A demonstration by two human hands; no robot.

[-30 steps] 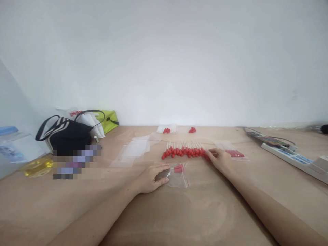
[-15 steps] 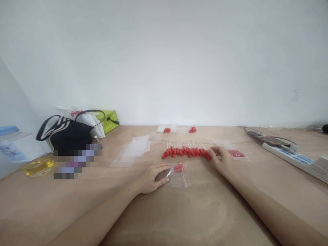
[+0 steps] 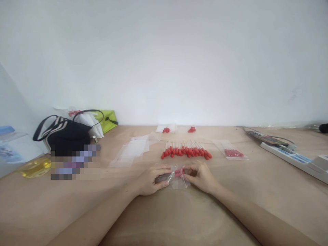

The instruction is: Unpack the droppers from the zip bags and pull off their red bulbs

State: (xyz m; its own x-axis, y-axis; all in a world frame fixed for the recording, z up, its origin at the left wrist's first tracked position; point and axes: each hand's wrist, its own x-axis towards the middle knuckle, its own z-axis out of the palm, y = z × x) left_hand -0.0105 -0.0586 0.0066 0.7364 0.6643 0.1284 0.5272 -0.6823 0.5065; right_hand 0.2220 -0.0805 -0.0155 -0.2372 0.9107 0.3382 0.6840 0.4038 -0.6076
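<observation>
A clear zip-lock bag (image 3: 178, 184) lies flat on the table in front of me, with red heads (image 3: 177, 173) showing through the plastic. My left hand (image 3: 155, 179) grips its left end between thumb and fingers. At the bag's right end, by the red zip line, my right hand (image 3: 201, 176) is closed, thumb against fingers; red shows at its fingertips, apparently a red-tipped stick that the fingers mostly hide. Just beyond both hands lies a row of red-tipped white sticks (image 3: 186, 151), heads toward me.
Flat clear bags (image 3: 135, 147) lie left of the row. A filled bag of red pieces (image 3: 233, 153) lies right. Two small red clusters (image 3: 166, 130) sit near the wall. A power strip (image 3: 289, 157) is far right; a black bag (image 3: 68, 136) and yellow bottle (image 3: 36, 167) stand left.
My right hand has moved from the row's right end leftward and nearer to the mouth of the bag. My left hand still holds the bag in the same place.
</observation>
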